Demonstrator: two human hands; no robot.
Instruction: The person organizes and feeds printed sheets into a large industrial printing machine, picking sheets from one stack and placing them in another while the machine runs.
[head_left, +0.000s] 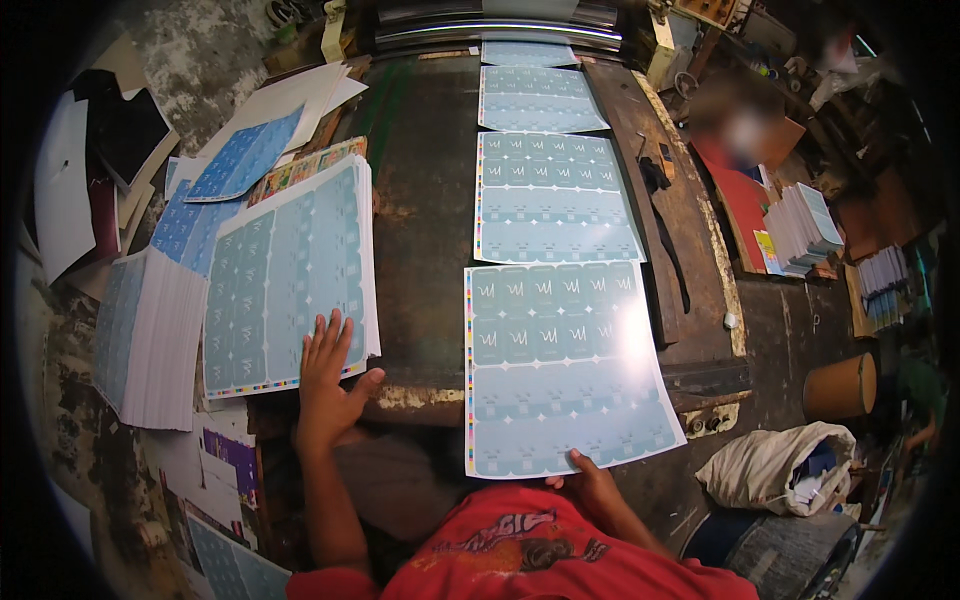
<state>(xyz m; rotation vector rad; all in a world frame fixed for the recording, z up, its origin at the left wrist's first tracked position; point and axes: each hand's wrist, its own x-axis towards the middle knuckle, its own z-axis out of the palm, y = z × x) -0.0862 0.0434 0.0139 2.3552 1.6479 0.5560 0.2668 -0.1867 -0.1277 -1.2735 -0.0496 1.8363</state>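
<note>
Can count 4 printed shts in row, 2 hands, 2 thick stks to L, 1 wht sack, 1 brn bin.

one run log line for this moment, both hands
left hand: open, on near right corner of sheet stack | right hand: pinching near edge of nearest sheet | more sheets: lined up beyond, toward rollers

Pale sack (open-mouthed) near brown bin
</note>
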